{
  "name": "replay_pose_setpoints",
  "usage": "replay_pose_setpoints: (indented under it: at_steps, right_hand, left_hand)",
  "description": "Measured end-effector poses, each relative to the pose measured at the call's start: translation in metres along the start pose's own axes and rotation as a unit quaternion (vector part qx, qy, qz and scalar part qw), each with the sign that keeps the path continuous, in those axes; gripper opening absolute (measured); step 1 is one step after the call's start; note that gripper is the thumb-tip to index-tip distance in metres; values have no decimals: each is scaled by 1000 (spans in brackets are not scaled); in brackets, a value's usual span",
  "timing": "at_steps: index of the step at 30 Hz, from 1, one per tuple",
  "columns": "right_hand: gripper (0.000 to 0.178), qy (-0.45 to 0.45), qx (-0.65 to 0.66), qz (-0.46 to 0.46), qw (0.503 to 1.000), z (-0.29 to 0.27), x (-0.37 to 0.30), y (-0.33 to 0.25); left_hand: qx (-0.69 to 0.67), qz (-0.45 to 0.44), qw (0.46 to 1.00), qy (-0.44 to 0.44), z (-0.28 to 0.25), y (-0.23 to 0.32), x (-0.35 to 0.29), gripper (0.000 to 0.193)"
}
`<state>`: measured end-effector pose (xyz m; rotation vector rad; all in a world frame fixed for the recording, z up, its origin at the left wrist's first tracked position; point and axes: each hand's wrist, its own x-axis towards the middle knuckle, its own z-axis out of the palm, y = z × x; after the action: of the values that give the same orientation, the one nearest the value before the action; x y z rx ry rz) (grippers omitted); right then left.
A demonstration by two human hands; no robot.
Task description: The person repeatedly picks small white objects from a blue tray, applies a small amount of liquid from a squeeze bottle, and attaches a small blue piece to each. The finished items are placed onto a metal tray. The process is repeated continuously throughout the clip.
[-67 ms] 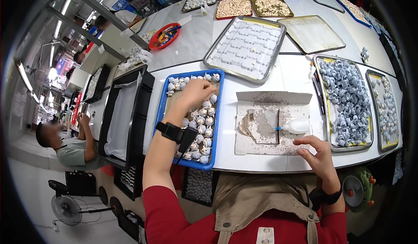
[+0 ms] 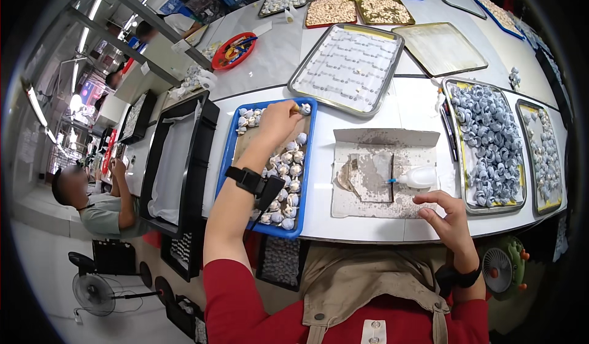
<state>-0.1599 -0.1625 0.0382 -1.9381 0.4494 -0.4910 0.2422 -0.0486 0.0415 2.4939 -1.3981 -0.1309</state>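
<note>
My left hand (image 2: 280,122) reaches over the far end of a blue tray (image 2: 299,224). Its fingers are pinched together near the far right corner; what they hold is hidden or too small to name. Rows of small blue-grey and white rounded pieces (image 2: 287,197) fill the tray's right side, and more lie along its far edge. My right hand (image 2: 451,218) hovers at the near right of a stained cardboard sheet (image 2: 362,206), thumb and forefinger apart, holding nothing. On the cardboard lies a white squeeze bottle (image 2: 420,177) with a blue tip, just beyond that hand.
A metal tray heaped with blue-grey curved shells (image 2: 488,141) stands right. A paper-lined metal tray (image 2: 346,65) lies beyond the cardboard. Left is a black crate (image 2: 199,160); farther back, a red basin (image 2: 236,51). A person in a grey-green shirt (image 2: 101,215) sits left.
My left hand has shifted slightly farther away toward the tray's far edge, fingers nearer the corner. My right hand and the bottle have stayed put.
</note>
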Motion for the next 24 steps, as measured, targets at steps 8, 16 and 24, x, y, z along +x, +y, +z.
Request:
replay_pose_setpoints:
  at_steps: [8,16,24]
  right_hand:
    - [20,26,-28,-37,999,-5,-3,-1]
    - [34,149,-160,-32,975,-10,20,30]
    - [39,65,-256,-16,964,0,26,38]
  left_hand:
    - [74,58,990,105,26,0,18,25]
    - [-748,-162,628,-144,-13,90,-103,34]
    - [-843,-199,418,-276,60,146,-174,37]
